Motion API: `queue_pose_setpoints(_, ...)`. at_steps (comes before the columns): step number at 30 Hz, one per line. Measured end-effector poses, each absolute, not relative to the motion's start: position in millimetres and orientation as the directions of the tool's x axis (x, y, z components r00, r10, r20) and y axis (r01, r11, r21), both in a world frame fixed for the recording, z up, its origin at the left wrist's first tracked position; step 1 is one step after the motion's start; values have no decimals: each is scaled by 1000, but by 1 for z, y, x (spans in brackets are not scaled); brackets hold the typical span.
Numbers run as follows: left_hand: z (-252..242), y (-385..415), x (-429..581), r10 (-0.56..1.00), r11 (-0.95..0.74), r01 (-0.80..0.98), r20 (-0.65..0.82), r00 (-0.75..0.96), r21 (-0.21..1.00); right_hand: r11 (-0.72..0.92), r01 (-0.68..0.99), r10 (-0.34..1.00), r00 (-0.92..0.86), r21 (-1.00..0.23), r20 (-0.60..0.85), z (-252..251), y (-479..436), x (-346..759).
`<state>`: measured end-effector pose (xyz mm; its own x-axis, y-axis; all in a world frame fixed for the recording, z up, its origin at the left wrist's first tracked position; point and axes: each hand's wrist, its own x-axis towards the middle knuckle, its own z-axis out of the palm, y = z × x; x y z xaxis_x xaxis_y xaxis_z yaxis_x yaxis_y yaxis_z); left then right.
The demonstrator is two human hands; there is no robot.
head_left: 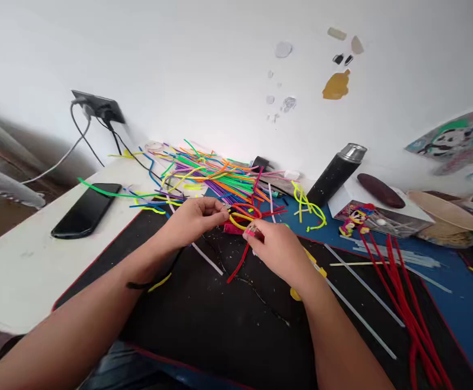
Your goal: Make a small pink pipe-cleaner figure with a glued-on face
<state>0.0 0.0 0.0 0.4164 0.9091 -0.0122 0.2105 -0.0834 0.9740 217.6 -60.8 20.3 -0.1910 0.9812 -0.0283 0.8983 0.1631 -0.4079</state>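
Note:
Both hands meet over the black mat (220,325). My left hand (199,216) pinches one end of a yellow pipe cleaner (240,221), thumb against forefinger. The other end of this curved yellow piece runs into the closed fingertips of my right hand (273,246). Something small and pinkish shows at the right fingertips, too small to name. A red pipe cleaner (238,265) hangs below the right fingers; whether it is held or lies on the mat I cannot tell. Behind the hands, a dark red block-like thing (233,229) is partly hidden.
A heap of coloured pipe cleaners (220,179) lies behind the hands. A black thermos (336,176) leans at the back right. Glue sticks (364,287) and red pipe cleaners (413,314) lie to the right. A phone (86,211) rests on the white table at left.

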Motion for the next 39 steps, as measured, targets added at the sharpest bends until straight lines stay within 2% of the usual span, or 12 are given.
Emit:
queue_pose_setpoints(7,0,1,1,914,-73,218,-22,405,973,193,967,976,-207,-168,-66,12,-61,213)
queue_pose_setpoints(12,1,0,1,907,-81,191,-8,422,978,216,974,971,-222,-71,-91,8,-61,209)
queue_pose_setpoints(39,9,-2,3,890,-144,206,36,454,968,202,978,967,-191,53,-169,8,-60,189)
